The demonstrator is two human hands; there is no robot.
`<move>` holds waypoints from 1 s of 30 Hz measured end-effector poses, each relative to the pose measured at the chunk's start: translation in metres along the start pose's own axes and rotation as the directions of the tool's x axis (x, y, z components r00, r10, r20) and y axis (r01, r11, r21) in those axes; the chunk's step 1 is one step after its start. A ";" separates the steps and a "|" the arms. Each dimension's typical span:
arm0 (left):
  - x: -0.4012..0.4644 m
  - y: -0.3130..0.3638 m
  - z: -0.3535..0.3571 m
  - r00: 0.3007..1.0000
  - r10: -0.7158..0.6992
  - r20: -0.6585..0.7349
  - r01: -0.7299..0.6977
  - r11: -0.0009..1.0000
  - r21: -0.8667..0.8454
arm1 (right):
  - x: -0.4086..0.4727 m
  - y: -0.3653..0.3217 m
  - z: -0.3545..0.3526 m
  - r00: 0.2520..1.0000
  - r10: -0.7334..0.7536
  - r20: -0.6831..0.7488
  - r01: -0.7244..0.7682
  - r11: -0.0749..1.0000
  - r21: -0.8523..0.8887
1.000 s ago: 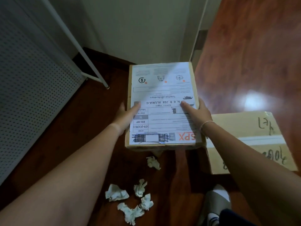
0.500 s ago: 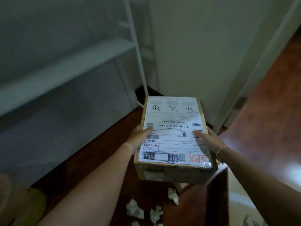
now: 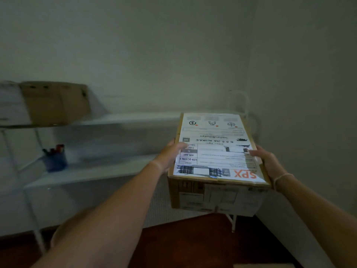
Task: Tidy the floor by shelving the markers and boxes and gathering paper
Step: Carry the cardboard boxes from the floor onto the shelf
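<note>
Fingers: both sets are clamped on the cardboard box, one hand per side, thumbs lying flat on the top label.
Left hand: pressed against the box's left side, thumb reaching over onto the printed sheet near the small grey squares. Rest of my fingers are tucked under or behind the box, so I can't really see them.
Right hand: same deal on the right side, thumb on the label edge, thin pale band around my wrist.
Box position: held up in the air in front of me, off the floor, right of centre, roughly level with the shelves. Not resting on anything as far as I can tell.
Label: white shipping sheet covering nearly the whole top, upside down from where I'm looking, orange "SPX" at the near right corner.
Shelf unit: white metal rack along the wall to my left, pretty blurry.
Upper shelf: another brown box sitting on it at the far left.
Lower shelf: a dark blue cup with markers sticking out, red and dark caps, standing toward the left end.
Floor: dark reddish wood showing below the box.
Walls: plain and pale, meeting in a corner behind the box.
</note>
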State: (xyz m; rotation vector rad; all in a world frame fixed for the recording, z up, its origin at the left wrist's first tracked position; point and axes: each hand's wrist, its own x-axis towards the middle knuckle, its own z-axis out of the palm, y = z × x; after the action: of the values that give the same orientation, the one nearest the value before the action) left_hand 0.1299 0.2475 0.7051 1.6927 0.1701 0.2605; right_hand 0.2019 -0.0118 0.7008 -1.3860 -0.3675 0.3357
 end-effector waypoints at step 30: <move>-0.017 0.125 -0.280 0.830 0.111 -0.547 -0.307 0.910 -0.280 | 0.162 -0.104 0.306 0.953 -0.123 0.277 0.010 0.927 0.375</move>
State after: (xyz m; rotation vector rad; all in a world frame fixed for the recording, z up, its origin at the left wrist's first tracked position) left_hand 0.0338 0.4930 0.8618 1.2398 0.3160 0.8752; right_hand 0.2133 0.3135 0.8570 -0.9485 -0.5671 0.5309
